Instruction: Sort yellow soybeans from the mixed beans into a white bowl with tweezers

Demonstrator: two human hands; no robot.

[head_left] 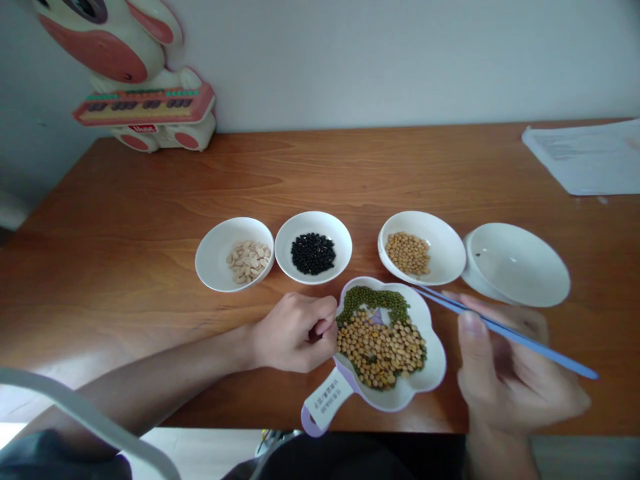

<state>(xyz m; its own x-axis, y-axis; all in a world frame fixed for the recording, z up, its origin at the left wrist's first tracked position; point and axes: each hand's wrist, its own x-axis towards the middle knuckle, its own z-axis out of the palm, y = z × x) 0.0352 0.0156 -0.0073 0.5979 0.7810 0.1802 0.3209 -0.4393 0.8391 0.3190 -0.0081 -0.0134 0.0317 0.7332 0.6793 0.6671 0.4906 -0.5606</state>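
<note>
My right hand (515, 360), a little blurred, grips a pair of blue chopsticks (530, 343). Their tips point left, over the gap between the flower-shaped tray's far right rim and the bowl of yellow beans; no bean shows clearly between them. Curled into a fist, my left hand (300, 333) rests against the left rim of the white and lilac tray (437, 363). Inside the tray, green mung beans (370, 297) lie mostly along the far side, and yellow soybeans (385, 350) cover the middle and near part, with some green ones mixed in. The tray's labelled handle points toward me.
Behind the tray stand white bowls with pale flat seeds (249, 261), black beans (313, 253) and yellow beans (409, 253). The rightmost bowl (520, 267) shows a dark speck. A cow-shaped toy keyboard (145, 107) and papers (590, 157) sit at the back.
</note>
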